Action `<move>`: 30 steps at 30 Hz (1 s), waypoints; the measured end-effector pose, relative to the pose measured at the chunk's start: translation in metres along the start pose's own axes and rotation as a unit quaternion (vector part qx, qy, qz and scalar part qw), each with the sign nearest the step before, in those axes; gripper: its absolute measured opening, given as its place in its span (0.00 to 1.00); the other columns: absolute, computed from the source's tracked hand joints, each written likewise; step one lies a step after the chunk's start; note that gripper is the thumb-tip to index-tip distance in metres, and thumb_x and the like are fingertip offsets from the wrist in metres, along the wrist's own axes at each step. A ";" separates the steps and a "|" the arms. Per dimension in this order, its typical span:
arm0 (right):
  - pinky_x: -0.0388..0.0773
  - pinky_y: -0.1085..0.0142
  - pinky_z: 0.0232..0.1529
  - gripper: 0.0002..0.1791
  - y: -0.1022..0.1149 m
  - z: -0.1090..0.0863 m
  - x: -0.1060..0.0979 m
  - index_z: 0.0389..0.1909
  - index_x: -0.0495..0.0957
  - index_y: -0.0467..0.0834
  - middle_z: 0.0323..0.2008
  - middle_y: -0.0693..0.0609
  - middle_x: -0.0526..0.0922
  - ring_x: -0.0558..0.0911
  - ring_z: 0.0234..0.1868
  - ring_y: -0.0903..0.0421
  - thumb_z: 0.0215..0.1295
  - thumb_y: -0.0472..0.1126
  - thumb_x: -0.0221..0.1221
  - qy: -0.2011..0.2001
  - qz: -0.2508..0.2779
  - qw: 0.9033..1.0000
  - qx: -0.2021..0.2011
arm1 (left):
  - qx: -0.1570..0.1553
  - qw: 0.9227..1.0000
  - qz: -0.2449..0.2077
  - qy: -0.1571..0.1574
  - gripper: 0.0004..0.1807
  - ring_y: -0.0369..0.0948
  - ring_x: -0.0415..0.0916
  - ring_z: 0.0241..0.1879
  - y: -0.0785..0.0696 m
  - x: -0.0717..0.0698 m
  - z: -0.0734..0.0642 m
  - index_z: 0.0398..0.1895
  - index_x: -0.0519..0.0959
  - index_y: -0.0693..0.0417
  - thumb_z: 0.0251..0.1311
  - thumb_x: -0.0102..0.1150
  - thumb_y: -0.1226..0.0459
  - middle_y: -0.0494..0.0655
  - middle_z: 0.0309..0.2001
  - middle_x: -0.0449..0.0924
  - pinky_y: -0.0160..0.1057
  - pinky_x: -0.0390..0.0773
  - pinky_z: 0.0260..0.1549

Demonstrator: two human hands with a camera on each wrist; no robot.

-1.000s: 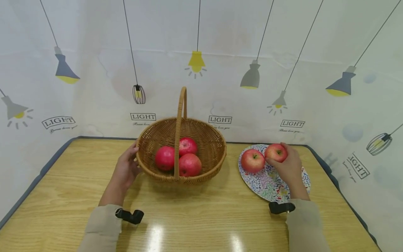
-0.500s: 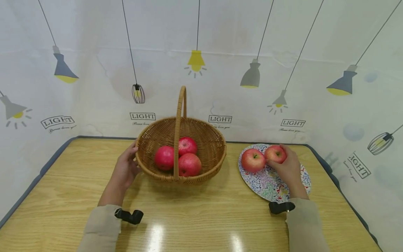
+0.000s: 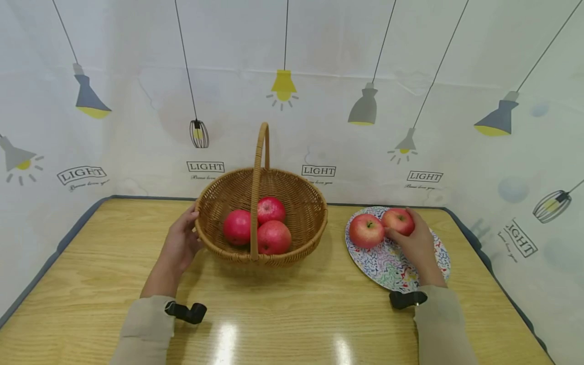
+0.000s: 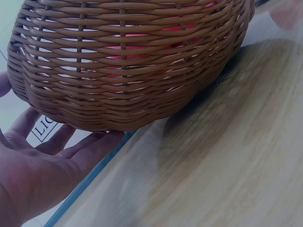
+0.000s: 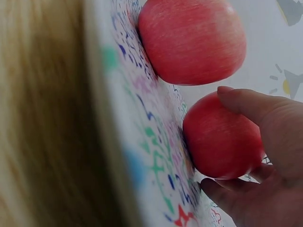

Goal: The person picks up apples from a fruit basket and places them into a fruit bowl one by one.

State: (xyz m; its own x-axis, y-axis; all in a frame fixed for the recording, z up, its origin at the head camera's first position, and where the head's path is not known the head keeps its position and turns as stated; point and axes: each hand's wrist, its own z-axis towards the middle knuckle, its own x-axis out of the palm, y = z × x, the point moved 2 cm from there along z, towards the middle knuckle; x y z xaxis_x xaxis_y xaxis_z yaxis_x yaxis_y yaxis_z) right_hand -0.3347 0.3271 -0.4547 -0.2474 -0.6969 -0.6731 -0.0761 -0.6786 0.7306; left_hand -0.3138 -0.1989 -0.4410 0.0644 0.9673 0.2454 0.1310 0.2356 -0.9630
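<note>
A brown wicker basket (image 3: 301, 203) with a tall arched handle holds a few red apples (image 3: 274, 237) in the middle of the head view. At its left side, my left hand (image 3: 181, 241) holds the basket, fingertips against the woven wall in the left wrist view. On the right, my right hand (image 3: 418, 246) grips a red apple (image 5: 222, 137) between thumb and fingers. That apple sits at the back of a patterned plate (image 3: 383, 268). Another apple (image 3: 366, 231) rests on the plate just left of the gripped one.
The wooden table (image 3: 283, 314) runs under basket and plate, with a dark edging along its back and sides. Behind it hangs a white backdrop (image 3: 328, 116) printed with lamps and the word LIGHT. A black strap mount (image 3: 187, 312) sits on each wrist.
My right hand has lowered very slightly with the apple on the plate. The left hand and the basket stay where they were; the head view has tilted a little.
</note>
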 end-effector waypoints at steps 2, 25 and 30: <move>0.63 0.38 0.70 0.50 -0.002 0.001 0.000 0.81 0.49 0.42 0.75 0.33 0.60 0.65 0.72 0.33 0.66 0.51 0.65 0.008 -0.002 1.000 0.004 | -0.001 1.000 -0.002 -0.001 0.34 0.53 0.48 0.80 0.001 -0.001 0.000 0.83 0.44 0.36 0.76 0.33 0.51 0.49 0.83 0.40 0.33 0.76 0.51; 0.64 0.41 0.71 0.50 -0.006 0.002 0.005 0.82 0.43 0.44 0.79 0.35 0.54 0.62 0.75 0.34 0.69 0.52 0.62 0.016 0.013 0.999 0.035 | 0.001 1.000 -0.004 0.002 0.32 0.52 0.48 0.80 0.000 0.000 0.002 0.82 0.46 0.32 0.76 0.32 0.52 0.47 0.83 0.42 0.49 0.65 0.65; 0.63 0.40 0.71 0.50 -0.003 0.001 0.007 0.82 0.41 0.43 0.79 0.34 0.54 0.61 0.76 0.34 0.70 0.51 0.61 0.017 0.010 0.999 0.035 | -0.001 1.000 -0.003 -0.001 0.33 0.52 0.48 0.80 0.001 -0.002 0.002 0.82 0.46 0.33 0.76 0.33 0.52 0.47 0.83 0.42 0.43 0.69 0.59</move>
State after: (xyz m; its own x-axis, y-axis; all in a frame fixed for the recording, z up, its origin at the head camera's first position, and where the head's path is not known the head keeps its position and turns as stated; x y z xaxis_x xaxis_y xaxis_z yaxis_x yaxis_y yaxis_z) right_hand -0.3369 0.3245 -0.4611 -0.2170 -0.7190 -0.6603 -0.1392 -0.6467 0.7499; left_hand -0.3161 -0.2000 -0.4424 0.0616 0.9658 0.2517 0.1343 0.2419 -0.9610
